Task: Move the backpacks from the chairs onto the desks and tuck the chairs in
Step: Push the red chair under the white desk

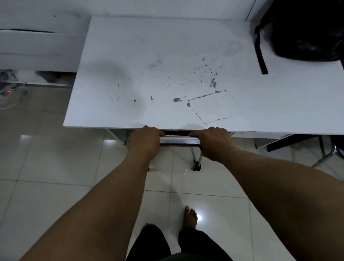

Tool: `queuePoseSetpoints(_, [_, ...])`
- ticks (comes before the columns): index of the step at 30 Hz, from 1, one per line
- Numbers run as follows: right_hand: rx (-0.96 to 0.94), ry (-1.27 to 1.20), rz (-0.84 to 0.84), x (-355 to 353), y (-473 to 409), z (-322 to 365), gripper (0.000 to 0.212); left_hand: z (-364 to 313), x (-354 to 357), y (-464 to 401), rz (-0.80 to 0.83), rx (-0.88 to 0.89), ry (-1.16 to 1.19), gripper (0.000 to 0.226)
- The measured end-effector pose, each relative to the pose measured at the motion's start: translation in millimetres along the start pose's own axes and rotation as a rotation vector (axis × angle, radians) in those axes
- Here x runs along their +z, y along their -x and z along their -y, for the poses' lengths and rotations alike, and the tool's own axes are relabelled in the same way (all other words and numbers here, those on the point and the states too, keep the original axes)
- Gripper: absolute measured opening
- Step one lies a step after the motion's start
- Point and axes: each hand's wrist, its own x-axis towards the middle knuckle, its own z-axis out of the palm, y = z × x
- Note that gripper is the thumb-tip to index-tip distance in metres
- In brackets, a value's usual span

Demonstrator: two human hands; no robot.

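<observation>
- The white bench (161,55) is filling the upper middle of the view, its near edge running from the left corner down toward the right, its far edge sitting against a white wall.
- The chair (179,143) is sitting almost wholly under that near edge — only its chrome top rail, a strip of red and one leg with a black foot are showing.
- Open tiled floor (46,171) is lying to the left of and behind the chair; a bare foot (190,215) is standing on it, well back from the bench.
- The left hand (145,141) is curling closed over the left end of the chair rail, knuckles touching the bench edge.
- The right hand (213,141) is wrapping closed around the right end of the same rail.
- A black backpack (306,23) is resting on the bench at its far right corner — one strap is trailing across the white top.
- A power strip with a red light (7,92) is lying on the floor at far left.
</observation>
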Motion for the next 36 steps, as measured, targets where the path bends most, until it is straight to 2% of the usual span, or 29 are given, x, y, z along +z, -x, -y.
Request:
queuePoseSetpoints(15, [0.031, -0.048, 0.042, -5.2, 0.7, 3.5, 0.056, 6.8, 2.5, -4.3, 0.069, 0.054, -0.054, 0.053])
queuePoseSetpoints(25, [0.045, -0.082, 0.049, 1.3, -3.9, 4.0, 0.053, 8.4, 0.0, -12.7, 0.169, 0.080, -0.112, 0.062])
queuePoseSetpoints(29, [0.038, -0.103, 0.097, -3.5, 0.2, 7.8, 0.057, 9.0, -6.0, -12.0, 0.252, 0.059, -0.046, 0.059])
queuePoseSetpoints(36, [0.060, -0.118, 0.311, -23.1, -0.8, 7.5, 0.045, 6.9, -17.8, -4.0, 0.318, 0.065, 0.003, 0.042])
